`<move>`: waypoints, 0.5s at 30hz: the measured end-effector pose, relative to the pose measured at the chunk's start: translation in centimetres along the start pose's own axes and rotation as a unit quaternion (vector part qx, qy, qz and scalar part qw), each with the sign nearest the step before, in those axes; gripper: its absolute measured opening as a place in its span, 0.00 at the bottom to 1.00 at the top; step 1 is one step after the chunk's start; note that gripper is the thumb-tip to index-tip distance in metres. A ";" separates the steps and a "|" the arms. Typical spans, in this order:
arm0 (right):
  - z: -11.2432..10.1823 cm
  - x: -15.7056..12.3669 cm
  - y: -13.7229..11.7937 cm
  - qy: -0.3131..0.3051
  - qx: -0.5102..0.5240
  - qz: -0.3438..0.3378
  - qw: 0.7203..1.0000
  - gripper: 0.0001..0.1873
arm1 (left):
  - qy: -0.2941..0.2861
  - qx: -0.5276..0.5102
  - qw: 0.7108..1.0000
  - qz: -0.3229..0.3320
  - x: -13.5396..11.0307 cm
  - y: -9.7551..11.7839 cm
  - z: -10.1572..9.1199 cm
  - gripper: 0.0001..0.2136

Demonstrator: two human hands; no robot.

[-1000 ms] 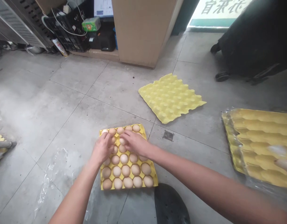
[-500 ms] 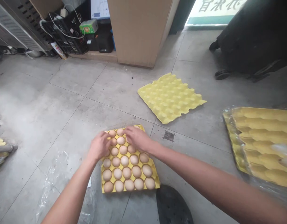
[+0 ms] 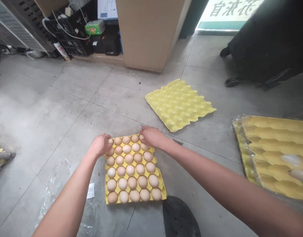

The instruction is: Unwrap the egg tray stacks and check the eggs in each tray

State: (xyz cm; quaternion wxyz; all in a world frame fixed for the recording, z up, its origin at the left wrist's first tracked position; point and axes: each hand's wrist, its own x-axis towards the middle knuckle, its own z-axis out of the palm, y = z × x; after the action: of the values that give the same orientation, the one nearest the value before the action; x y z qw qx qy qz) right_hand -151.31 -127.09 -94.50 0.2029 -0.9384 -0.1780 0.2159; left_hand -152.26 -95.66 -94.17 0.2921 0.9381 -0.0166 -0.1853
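A yellow egg tray lies on the floor before me, filled with rows of light brown eggs. My left hand is closed at the tray's far left corner, fingers curled over the rim beside the corner egg. At the far right corner my right hand grips the rim, partly covering an egg there. Both hands' fingertips are partly hidden. The tray rests flat between my forearms.
A loose yellow tray lies beyond my right hand. Plastic-wrapped yellow trays stand at right. Clear plastic film and a white paper slip are at left. A dark shoe is near the tray; a cardboard-coloured cabinet stands behind.
My hands have moved apart from above the far rows of eggs to the tray's two far corners. More eggs now show between them.
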 end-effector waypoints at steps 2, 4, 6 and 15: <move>-0.4 -0.2 0.3 0.006 0.027 0.004 1.000 0.06 | 0.017 -0.061 0.998 -0.022 -0.7 -0.7 0.0 0.16; -0.8 -0.8 0.9 0.016 0.065 0.011 0.998 0.07 | 0.037 -0.142 0.988 -0.044 -1.9 -1.2 0.2 0.23; -1.2 -1.8 1.6 0.024 0.110 0.021 0.993 0.13 | 0.051 -0.228 0.971 -0.055 -3.5 -1.4 0.6 0.29; -1.4 -7.8 1.8 -0.043 0.690 0.018 0.722 0.27 | -0.061 -0.582 0.811 -0.033 -9.0 0.2 0.9 0.27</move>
State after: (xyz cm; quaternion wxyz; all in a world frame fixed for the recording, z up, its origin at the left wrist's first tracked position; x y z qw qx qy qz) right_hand -156.77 -132.34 -91.53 0.7828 -0.5315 0.0284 0.3223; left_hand -161.00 -95.09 -91.71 0.7752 0.5797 0.1072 -0.2268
